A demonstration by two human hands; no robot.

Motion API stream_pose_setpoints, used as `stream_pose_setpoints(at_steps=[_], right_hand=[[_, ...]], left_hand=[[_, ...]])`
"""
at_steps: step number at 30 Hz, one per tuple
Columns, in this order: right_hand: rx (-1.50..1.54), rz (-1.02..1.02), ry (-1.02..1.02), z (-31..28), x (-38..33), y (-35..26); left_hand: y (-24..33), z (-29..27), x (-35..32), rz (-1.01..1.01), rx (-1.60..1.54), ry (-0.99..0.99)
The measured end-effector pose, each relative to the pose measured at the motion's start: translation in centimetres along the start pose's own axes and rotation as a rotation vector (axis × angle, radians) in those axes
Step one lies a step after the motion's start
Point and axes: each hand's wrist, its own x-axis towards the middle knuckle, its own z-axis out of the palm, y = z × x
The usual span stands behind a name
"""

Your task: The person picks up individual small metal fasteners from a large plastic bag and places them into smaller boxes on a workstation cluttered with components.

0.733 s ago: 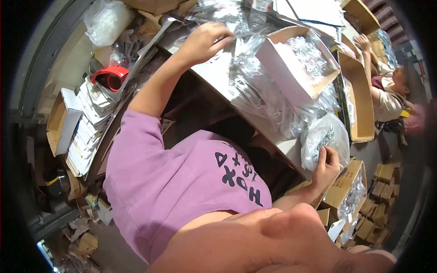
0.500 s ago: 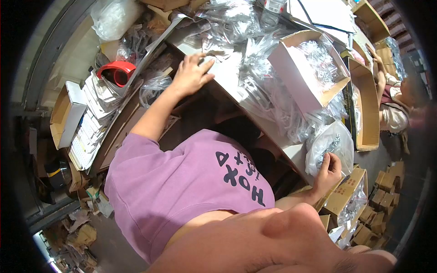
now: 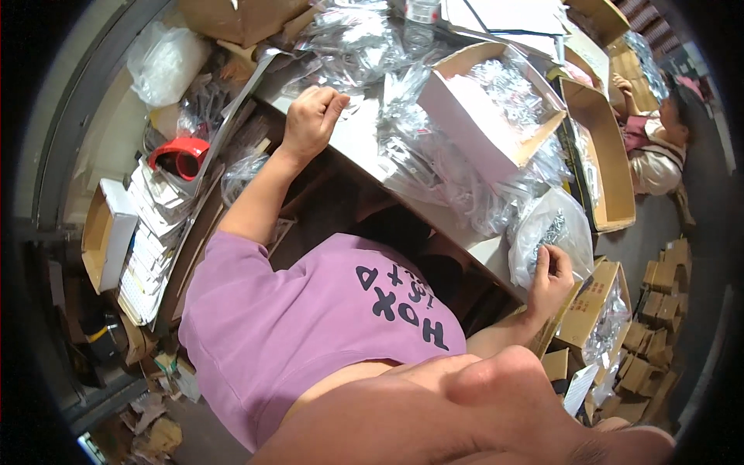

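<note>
Risk of spilled metal pieces at the right grip

Shows the right grip (image 3: 552,280) narrow, thumb close to fingertips, against the near side of a clear bag (image 3: 575,232). Cannot tell what, if anything, is pinched there. Could snag the thin film with a careless pull and scatter the small metal pieces (image 3: 555,228) in the bag, just beyond the fingertips. Might then lose some into the open carton (image 3: 587,308), just right of the same grip.

Farther out, to the left of the right grip, could entangle slippery clear packets (image 3: 465,186) and drag several along at once. Shows the left grip (image 3: 310,122) curled closed near the front edge of the desk (image 3: 361,146); cannot tell of anything inside. Could sweep nearby packets over that edge with a low swing. Beyond the right grip, could topple the filled white box (image 3: 469,128), given a seemingly uneven bed of packets.
</note>
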Motion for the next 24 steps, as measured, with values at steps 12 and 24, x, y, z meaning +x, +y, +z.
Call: stream_pose_setpoints(at_steps=[12,24], right_hand=[[0.005,-0.053,0.036,0.0,-0.3,-0.2],[0.052,-0.029,0.017,-0.2,-0.1,-0.5]], left_hand=[[9.9,3.6,13.9,0.520,-0.158,-0.515],[11.0,6.8,17.1,0.640,0.351,-1.112]])
